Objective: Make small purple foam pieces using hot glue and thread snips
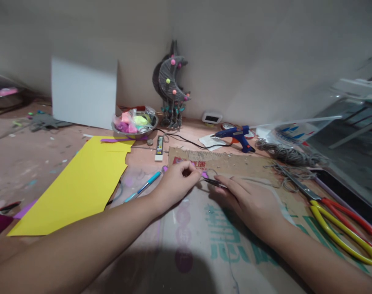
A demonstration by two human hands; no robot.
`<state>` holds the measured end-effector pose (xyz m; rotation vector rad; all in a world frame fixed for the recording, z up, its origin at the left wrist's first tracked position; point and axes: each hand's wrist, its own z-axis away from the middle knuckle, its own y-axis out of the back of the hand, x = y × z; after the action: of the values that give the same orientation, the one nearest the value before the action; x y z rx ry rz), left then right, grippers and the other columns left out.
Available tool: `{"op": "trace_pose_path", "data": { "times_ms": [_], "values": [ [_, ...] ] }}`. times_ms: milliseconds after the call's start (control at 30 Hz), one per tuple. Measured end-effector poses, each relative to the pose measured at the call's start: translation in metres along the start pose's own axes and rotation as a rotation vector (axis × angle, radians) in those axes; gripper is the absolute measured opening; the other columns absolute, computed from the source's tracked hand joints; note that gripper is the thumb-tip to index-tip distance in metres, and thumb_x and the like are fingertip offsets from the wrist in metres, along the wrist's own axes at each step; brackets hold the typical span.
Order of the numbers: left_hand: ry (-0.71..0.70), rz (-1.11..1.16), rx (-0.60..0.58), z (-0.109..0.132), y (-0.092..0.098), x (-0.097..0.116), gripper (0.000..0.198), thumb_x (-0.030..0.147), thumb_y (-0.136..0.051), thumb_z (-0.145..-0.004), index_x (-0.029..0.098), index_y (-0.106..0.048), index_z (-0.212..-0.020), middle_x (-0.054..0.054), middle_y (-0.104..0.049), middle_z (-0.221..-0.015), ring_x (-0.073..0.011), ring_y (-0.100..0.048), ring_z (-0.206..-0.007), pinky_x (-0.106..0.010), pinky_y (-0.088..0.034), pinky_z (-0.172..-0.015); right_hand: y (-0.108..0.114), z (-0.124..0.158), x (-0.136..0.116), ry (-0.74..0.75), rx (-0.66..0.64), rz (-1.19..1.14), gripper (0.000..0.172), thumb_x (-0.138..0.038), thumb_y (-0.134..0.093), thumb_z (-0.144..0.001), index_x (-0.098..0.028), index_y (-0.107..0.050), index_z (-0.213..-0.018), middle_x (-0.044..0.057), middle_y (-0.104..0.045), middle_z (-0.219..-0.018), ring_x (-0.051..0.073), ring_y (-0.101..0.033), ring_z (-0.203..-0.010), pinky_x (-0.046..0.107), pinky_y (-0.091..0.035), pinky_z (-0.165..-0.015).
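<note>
My left hand (180, 179) is closed in a pinch over the cardboard, thumb and forefinger together at a small purple piece (204, 174). Facing it, my right hand (250, 200) grips slim dark tweezers (215, 183), whose tips point left and meet the purple piece. The fingers partly hide the piece, so its full shape does not show. Behind the tweezers lies a thin loop of grey cord (215, 172). A light blue pen (145, 185) lies beside my left forearm.
Yellow paper (72, 183) lies left, near a metal bowl (133, 132) of colourful clay packets. A grey moon ornament (172, 79) stands at the wall. A blue glue gun (235, 134), grey cord bundle (290, 153), large scissors (335, 220) and phone (348, 192) are right, around printed cardboard (235, 245).
</note>
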<state>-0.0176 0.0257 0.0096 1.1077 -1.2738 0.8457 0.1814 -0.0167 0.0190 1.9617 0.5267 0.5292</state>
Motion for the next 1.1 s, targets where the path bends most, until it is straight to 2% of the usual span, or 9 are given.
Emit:
{"op": "trace_pose_path", "data": {
  "times_ms": [567,767,1000,1100],
  "values": [
    [0.020,-0.009,-0.008,-0.0004,-0.0001,-0.0004,0.020,0.029,-0.051,-0.079,0.017,-0.049,-0.063,0.001,-0.052,-0.062,-0.0121,-0.049,-0.063,-0.023,-0.037,-0.061,0.0000,0.0007,0.0001,0.036,0.029,0.038,0.028,-0.030,-0.048,-0.090,-0.017,-0.058,-0.112,0.004,-0.065,-0.075,0.013,-0.056,-0.058,0.026,-0.037,-0.054],
    [0.014,0.003,-0.017,-0.0005,-0.0001,-0.0006,0.020,0.030,-0.052,-0.079,0.017,-0.050,-0.064,-0.001,-0.058,-0.069,-0.0135,-0.054,-0.068,-0.025,-0.039,-0.066,0.0001,0.0007,0.0006,0.044,0.034,0.027,0.025,-0.029,-0.050,-0.089,-0.016,-0.059,-0.108,0.003,-0.063,-0.071,0.013,-0.055,-0.055,0.026,-0.036,-0.053],
    [0.016,0.011,0.019,-0.0015,-0.0008,-0.0013,0.019,0.031,-0.052,-0.078,0.017,-0.051,-0.064,0.000,-0.058,-0.067,-0.0137,-0.054,-0.068,-0.025,-0.040,-0.066,-0.0022,0.0052,-0.0039,0.099,0.034,-0.021,0.030,-0.029,-0.049,-0.089,-0.015,-0.056,-0.115,0.003,-0.064,-0.070,0.013,-0.057,-0.057,0.025,-0.040,-0.054],
    [0.018,0.022,0.023,-0.0017,-0.0009,0.0000,0.020,0.030,-0.052,-0.078,0.017,-0.050,-0.064,0.000,-0.058,-0.067,-0.0133,-0.054,-0.068,-0.025,-0.040,-0.066,-0.0006,0.0053,-0.0060,0.016,0.025,-0.119,0.028,-0.030,-0.050,-0.089,-0.016,-0.057,-0.111,0.004,-0.066,-0.074,0.014,-0.060,-0.061,0.024,-0.043,-0.056]
  ]
}}
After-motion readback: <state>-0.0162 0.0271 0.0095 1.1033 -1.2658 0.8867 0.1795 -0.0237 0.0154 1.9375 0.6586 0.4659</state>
